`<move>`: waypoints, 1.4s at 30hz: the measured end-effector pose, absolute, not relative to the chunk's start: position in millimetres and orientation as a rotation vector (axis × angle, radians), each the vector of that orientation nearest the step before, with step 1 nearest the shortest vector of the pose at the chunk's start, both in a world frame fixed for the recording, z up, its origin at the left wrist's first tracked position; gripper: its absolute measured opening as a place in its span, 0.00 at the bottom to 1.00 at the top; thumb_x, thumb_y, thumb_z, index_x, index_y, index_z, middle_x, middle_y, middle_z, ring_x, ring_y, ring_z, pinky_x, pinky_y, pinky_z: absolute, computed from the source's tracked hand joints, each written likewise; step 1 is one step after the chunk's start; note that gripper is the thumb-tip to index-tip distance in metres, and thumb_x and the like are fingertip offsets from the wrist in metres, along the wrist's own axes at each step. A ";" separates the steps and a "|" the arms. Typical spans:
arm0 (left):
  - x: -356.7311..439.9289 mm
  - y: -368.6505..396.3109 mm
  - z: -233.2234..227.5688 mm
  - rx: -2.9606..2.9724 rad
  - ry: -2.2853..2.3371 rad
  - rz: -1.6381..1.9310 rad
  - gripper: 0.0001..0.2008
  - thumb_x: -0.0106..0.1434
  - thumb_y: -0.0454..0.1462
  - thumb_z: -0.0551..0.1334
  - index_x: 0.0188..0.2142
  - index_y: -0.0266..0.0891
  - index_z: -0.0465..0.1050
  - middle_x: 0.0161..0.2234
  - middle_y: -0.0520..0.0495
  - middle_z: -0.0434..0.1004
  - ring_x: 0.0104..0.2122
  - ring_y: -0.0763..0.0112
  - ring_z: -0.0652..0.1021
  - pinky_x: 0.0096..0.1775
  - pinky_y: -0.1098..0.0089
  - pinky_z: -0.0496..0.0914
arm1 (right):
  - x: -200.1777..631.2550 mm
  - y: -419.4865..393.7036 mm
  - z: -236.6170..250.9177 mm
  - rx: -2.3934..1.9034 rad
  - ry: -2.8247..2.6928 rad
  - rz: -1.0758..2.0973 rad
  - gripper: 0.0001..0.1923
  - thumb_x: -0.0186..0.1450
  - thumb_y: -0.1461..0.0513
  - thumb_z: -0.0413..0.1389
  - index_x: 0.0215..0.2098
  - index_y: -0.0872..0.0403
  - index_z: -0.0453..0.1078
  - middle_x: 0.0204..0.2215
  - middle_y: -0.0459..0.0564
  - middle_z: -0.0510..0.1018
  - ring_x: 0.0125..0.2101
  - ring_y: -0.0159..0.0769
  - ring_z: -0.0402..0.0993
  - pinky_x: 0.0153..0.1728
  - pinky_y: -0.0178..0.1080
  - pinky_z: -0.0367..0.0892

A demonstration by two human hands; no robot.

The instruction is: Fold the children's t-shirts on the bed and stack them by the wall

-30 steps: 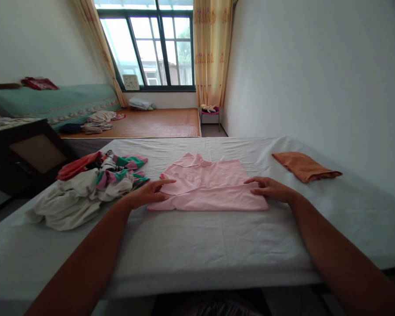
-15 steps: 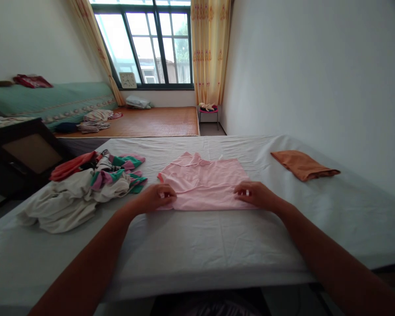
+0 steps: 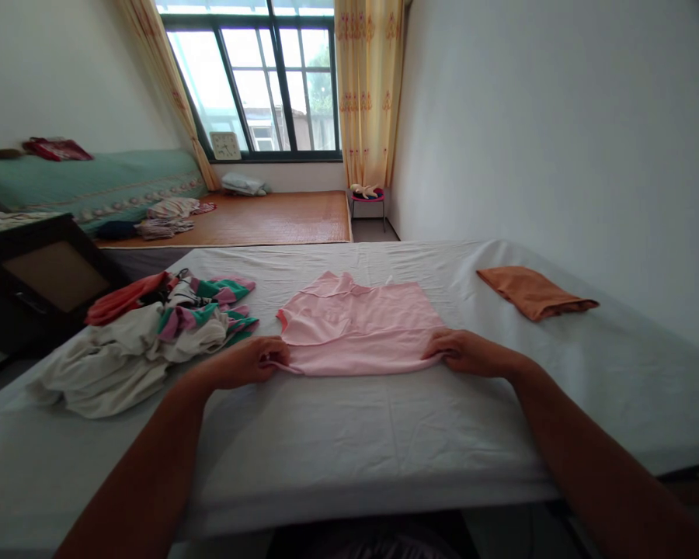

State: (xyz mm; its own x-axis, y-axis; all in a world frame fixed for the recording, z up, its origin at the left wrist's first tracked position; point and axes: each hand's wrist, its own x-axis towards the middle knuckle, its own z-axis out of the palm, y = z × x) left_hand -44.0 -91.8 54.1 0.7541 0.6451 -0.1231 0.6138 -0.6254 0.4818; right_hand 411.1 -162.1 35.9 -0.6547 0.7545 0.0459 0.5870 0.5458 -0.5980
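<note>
Pink cloth, a folded garment (image 3: 358, 326), lies flat near the middle of the bed (image 3: 349, 435), its near hem toward the bed's front edge. The left hand (image 3: 241, 363) has its grip clamped on the garment's near left corner, fingers curled over the fabric; the right hand (image 3: 466, 352) pinches the near right corner the same way. A heap of mixed clothes (image 3: 151, 334) (white, green, pink and red) sits toward the bed's left edge, just beside the garment. A folded orange cloth (image 3: 533, 291) rests well apart, near the right edge by the wall.
</note>
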 end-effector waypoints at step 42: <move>-8.7 22.9 -11.4 2.451 1.824 0.001 0.32 0.68 0.50 0.41 0.68 0.39 0.47 0.68 0.43 0.46 0.66 0.54 0.51 0.62 0.52 0.48 | 432.3 -20.0 -29.9 -2.066 -2.207 0.014 0.30 0.70 0.50 0.37 0.67 0.50 0.51 0.66 0.50 0.55 0.65 0.45 0.48 0.63 0.51 0.44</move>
State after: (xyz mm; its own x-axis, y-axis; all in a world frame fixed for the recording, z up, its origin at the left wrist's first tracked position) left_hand -8.7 22.9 -11.4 0.2884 0.9562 -0.0509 0.9561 -0.2847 0.0692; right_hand 432.3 -20.0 -29.9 -0.0623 0.9949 0.0798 0.9938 0.0692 -0.0873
